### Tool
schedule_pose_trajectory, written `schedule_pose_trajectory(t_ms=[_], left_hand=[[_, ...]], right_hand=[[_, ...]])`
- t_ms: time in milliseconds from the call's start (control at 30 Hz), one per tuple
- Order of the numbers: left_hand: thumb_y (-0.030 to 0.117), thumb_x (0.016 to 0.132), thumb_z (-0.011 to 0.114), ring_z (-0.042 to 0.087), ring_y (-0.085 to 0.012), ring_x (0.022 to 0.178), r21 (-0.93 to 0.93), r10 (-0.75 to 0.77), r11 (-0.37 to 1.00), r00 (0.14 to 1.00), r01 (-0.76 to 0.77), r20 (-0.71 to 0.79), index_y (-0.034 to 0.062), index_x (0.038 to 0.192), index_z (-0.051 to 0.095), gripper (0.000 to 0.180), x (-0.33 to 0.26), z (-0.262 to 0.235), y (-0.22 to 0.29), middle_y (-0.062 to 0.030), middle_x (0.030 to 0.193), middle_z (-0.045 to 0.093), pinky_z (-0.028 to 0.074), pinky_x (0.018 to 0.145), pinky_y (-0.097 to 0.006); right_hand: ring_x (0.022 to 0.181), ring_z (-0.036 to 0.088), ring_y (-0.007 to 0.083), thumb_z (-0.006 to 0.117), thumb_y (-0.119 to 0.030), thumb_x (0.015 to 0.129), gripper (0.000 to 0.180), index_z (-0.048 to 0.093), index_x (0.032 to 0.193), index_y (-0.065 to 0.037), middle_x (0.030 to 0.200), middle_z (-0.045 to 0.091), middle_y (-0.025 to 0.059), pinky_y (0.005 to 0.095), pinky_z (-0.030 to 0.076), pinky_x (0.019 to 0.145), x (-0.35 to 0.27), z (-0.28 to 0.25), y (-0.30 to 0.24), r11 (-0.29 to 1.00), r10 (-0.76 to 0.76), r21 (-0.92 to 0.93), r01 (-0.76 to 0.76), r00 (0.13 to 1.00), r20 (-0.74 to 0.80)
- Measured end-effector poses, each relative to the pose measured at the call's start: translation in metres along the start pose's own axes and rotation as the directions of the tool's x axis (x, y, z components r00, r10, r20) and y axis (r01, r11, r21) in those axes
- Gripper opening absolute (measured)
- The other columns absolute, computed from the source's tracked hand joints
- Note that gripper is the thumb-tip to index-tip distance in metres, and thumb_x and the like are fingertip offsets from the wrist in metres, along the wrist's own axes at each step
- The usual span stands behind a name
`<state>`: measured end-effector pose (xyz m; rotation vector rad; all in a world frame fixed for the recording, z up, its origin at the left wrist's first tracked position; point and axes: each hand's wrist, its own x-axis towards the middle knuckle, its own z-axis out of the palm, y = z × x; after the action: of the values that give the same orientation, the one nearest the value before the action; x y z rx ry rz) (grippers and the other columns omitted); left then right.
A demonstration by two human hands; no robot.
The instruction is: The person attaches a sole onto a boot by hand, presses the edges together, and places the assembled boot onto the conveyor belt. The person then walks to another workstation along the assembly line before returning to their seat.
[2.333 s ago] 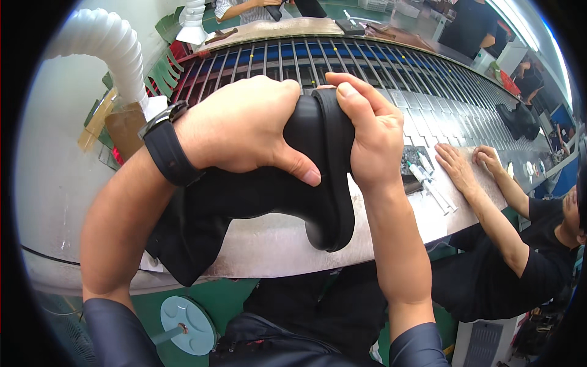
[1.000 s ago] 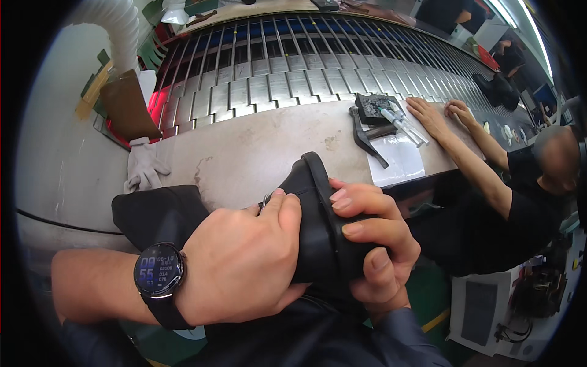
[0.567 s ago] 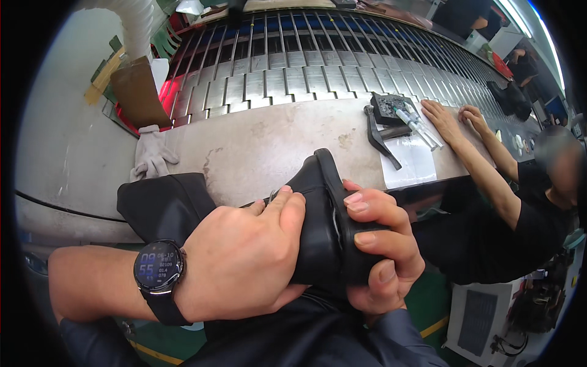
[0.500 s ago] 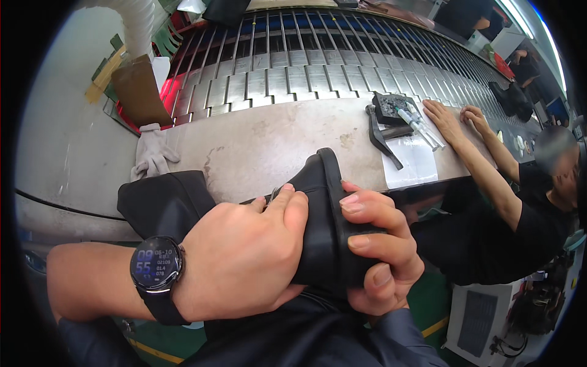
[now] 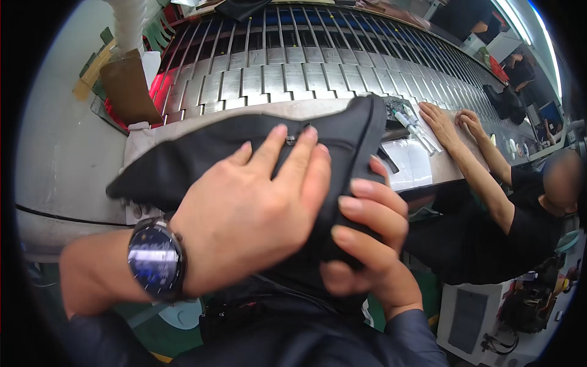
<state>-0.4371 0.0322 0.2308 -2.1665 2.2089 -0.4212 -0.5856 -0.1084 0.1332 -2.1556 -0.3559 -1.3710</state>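
Note:
A black leather boot (image 5: 244, 128) lies across in front of me, raised over the near edge of the worktop. Its shaft points left and its thick sole faces right. My left hand (image 5: 251, 202) rests on the boot's side, fingers spread and stretched, thumb hidden. Between two of its fingertips shows a small metal piece (image 5: 290, 140), perhaps a zipper pull. My right hand (image 5: 373, 226) is wrapped round the sole and heel end, fingers bent over the sole's edge.
Behind the worktop (image 5: 293, 109) runs a slatted metal conveyor (image 5: 293, 79). At right, a black tray (image 5: 397, 109), pen-like tubes (image 5: 419, 131) and a white sheet (image 5: 409, 164) lie near a co-worker's hands (image 5: 441, 125). A brown board (image 5: 128, 88) stands at left.
The boot has risen away from me, and its shaft has spread out leftward, now covering the glove and the hammer's head. Both hands moved with it; my left fingers are more spread.

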Motion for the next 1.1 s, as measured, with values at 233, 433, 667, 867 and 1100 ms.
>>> schedule_pose_trajectory(t_ms=[233,433,667,867,1100], left_hand=[[0.014,0.090,0.056,0.048,-0.0376,0.142,-0.164,-0.016,0.986,0.999,0.008,-0.049,-0.0004,0.141,0.054,0.053,-0.054,0.135,-0.059,-0.0194,0.151,0.051,0.040,0.115,-0.054],[0.017,0.080,0.067,0.037,-0.0447,0.148,-0.777,-0.318,0.612,0.946,0.151,-0.066,-0.0045,0.151,0.042,0.078,-0.082,0.156,-0.026,-0.0289,0.157,0.041,0.018,0.122,-0.060],[0.058,0.080,0.078,0.041,-0.0488,0.144,-0.727,-0.640,0.610,0.737,0.316,-0.217,-0.0058,0.151,0.038,0.104,-0.061,0.192,0.031,-0.0328,0.151,0.044,0.020,0.120,-0.062],[0.062,0.083,0.074,0.050,-0.0484,0.136,-0.699,-0.663,0.626,0.708,0.347,-0.242,-0.0075,0.145,0.045,0.097,-0.056,0.198,0.032,-0.0316,0.143,0.053,0.024,0.118,-0.063],[0.057,0.094,0.062,0.059,-0.0407,0.128,-0.708,-0.704,0.603,0.661,0.366,-0.258,-0.0063,0.135,0.057,0.075,-0.053,0.197,0.029,-0.0264,0.134,0.063,0.029,0.118,-0.060]], right_hand=[[0.134,0.052,0.0385,0.076,-0.030,0.085,0.056,0.060,0.133,-0.008,0.145,0.054,0.0209,0.0611,0.025,0.120,-0.061,0.054,0.049,0.999,0.034,-0.010,-0.032,0.933,0.358],[0.121,0.062,0.0353,0.080,-0.014,0.072,0.048,0.069,0.117,-0.001,0.129,0.066,0.0184,0.0626,0.030,0.117,-0.038,0.012,0.070,0.935,0.200,-0.355,-0.023,0.859,0.471],[0.113,0.064,0.0289,0.079,-0.019,0.070,0.046,0.073,0.114,-0.006,0.122,0.067,0.0118,0.0597,0.036,0.115,0.017,0.030,0.085,0.944,0.145,-0.305,0.127,0.671,0.727],[0.092,0.060,0.0212,0.072,-0.024,0.070,0.031,0.068,0.098,-0.010,0.102,0.062,0.0042,0.0475,0.046,0.096,0.028,0.051,0.104,0.987,0.059,-0.139,0.083,0.613,0.788],[0.083,0.059,0.0200,0.068,-0.018,0.068,0.023,0.064,0.090,-0.010,0.096,0.062,0.0042,0.0449,0.045,0.089,0.035,0.060,0.112,0.993,0.063,-0.106,0.044,0.557,0.828]])
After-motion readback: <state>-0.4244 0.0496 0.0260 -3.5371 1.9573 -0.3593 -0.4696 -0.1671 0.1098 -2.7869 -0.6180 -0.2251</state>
